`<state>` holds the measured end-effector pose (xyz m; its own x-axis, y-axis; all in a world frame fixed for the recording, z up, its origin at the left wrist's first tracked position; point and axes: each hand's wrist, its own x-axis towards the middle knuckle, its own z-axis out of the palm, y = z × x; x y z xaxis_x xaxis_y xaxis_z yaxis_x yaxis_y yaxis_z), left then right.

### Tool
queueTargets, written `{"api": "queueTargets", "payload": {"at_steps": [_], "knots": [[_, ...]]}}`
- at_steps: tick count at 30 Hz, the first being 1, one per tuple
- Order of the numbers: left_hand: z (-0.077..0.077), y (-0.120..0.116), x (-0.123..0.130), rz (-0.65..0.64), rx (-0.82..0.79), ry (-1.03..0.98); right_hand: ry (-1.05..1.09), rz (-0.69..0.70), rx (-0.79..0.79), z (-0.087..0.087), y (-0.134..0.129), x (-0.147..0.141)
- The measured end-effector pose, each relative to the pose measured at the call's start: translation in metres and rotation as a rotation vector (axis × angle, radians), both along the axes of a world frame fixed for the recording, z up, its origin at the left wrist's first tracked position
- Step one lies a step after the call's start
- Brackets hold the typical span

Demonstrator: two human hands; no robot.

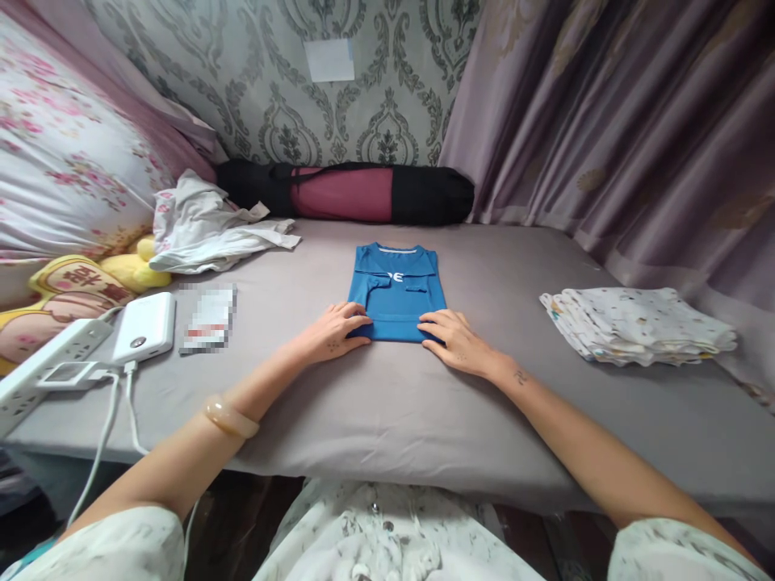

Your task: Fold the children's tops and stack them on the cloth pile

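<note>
A blue shirt [396,303] lies folded into a narrow rectangle, its white-trimmed collar at the far end and part of some white lettering showing. Its sleeves are folded in across the front, and the near end is turned up in a band. My left hand [339,331] holds the near left corner, thumb by the near edge and fingers over the band. At the near right corner, my right hand [451,339] grips the band in the same way. The fingertips of both hands partly cover the cloth.
Folded patterned cloths [635,323] are stacked at right on the grey bed sheet [375,403]. Leftward lie a crumpled white garment [211,222], a blurred packet [209,319], a white power bank [144,327] with cables, a power strip [54,367] and yellow plush [78,298]. A black and maroon bag [342,194] lies behind.
</note>
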<state>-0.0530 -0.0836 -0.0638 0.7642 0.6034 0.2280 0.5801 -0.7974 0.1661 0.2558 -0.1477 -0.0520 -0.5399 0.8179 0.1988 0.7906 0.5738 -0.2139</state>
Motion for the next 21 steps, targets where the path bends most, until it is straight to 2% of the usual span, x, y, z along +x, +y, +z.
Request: {"api": "queueTargets", "payload": {"at_steps": [7, 9, 13, 15, 21], "knots": [[0.01, -0.005, 0.009, -0.077, 0.081, 0.083, 0.037, 0.057, 0.01, -0.001, 0.007, 0.0], [0.012, -0.005, 0.013, -0.04, 0.072, 0.071, 0.05, 0.042, 0.009, -0.002, 0.008, 0.001], [0.013, 0.003, 0.019, 0.132, 0.013, 0.001, 0.051, -0.033, 0.033, -0.005, 0.014, 0.002], [0.012, 0.008, 0.02, 0.162, -0.012, -0.027, 0.048, -0.052, 0.048, -0.009, 0.019, 0.006], [0.006, 0.015, 0.006, 0.002, -0.003, -0.018, 0.087, -0.064, 0.002, -0.019, 0.032, 0.022]]}}
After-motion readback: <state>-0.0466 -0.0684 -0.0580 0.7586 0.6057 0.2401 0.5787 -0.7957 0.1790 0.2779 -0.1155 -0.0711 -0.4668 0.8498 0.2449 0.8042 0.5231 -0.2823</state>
